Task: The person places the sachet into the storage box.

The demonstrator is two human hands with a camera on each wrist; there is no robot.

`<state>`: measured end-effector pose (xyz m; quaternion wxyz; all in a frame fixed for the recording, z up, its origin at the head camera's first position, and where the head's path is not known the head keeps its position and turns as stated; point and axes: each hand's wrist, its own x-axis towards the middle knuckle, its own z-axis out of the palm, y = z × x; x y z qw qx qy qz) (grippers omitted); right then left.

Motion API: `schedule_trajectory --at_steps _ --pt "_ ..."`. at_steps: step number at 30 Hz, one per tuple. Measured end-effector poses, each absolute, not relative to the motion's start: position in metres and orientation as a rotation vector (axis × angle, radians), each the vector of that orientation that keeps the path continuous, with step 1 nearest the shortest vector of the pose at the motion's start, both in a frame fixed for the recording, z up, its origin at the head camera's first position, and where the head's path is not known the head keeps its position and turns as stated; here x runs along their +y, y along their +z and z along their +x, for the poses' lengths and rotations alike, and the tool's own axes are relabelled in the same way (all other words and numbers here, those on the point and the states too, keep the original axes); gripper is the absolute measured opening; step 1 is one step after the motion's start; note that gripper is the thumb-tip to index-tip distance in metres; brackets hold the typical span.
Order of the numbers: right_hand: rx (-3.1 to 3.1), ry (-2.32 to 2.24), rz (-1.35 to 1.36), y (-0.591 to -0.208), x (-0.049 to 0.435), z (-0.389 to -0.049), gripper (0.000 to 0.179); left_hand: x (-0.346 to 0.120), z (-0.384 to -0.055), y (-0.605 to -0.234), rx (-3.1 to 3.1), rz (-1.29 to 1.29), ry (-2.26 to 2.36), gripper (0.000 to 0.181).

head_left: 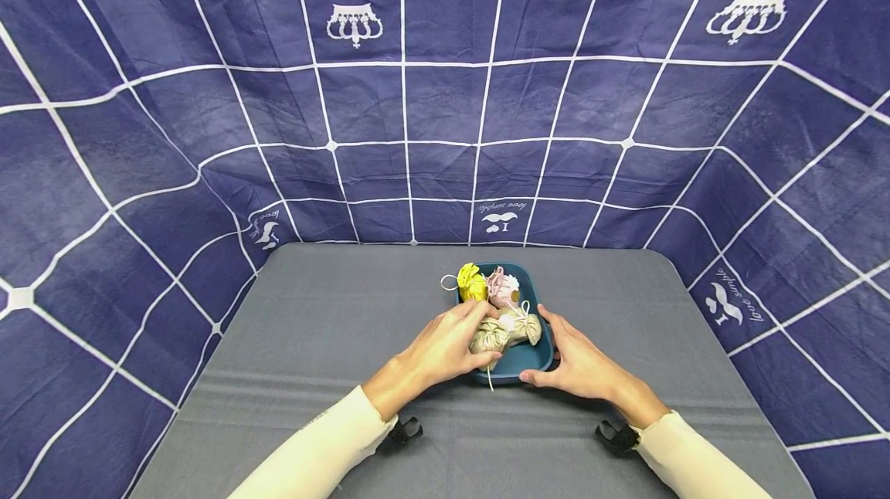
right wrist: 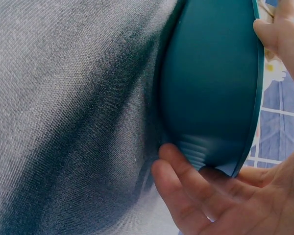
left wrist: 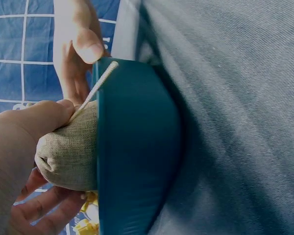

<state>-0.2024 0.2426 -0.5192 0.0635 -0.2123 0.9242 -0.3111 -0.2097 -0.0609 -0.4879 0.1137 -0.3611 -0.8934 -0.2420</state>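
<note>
A teal plastic bin (head_left: 531, 364) sits on the grey surface, holding several small drawstring pouches. My left hand (head_left: 448, 341) grips a beige cloth pouch (head_left: 490, 334) at the bin's left side, thumb on the near side and fingers beyond. The pouch's pale cord (left wrist: 94, 89) hangs over the near rim in the left wrist view. Another beige pouch (head_left: 524, 327) lies right beside it. My right hand (head_left: 584, 360) holds the bin's right side, thumb at the near rim; in the right wrist view its fingers (right wrist: 179, 171) wrap the outer wall near a corner.
At the far end of the bin lie a yellow pouch (head_left: 472, 283), its cord loop over the left rim, and a pink pouch (head_left: 501, 290). The grey padded surface (head_left: 348, 306) ends at blue checked cloth walls (head_left: 445, 105) at the back and both sides.
</note>
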Motion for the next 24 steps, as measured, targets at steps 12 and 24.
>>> schedule_trajectory --at_steps 12,24 --pt "2.810 -0.915 -0.627 -0.519 0.242 -0.203 0.130 -0.061 -0.210 -0.498 -2.673 -1.046 -0.635 0.062" --pt "2.816 -0.913 -0.629 -0.518 0.241 -0.202 0.129 -0.060 -0.212 -0.503 -2.635 -1.092 -0.633 0.064"
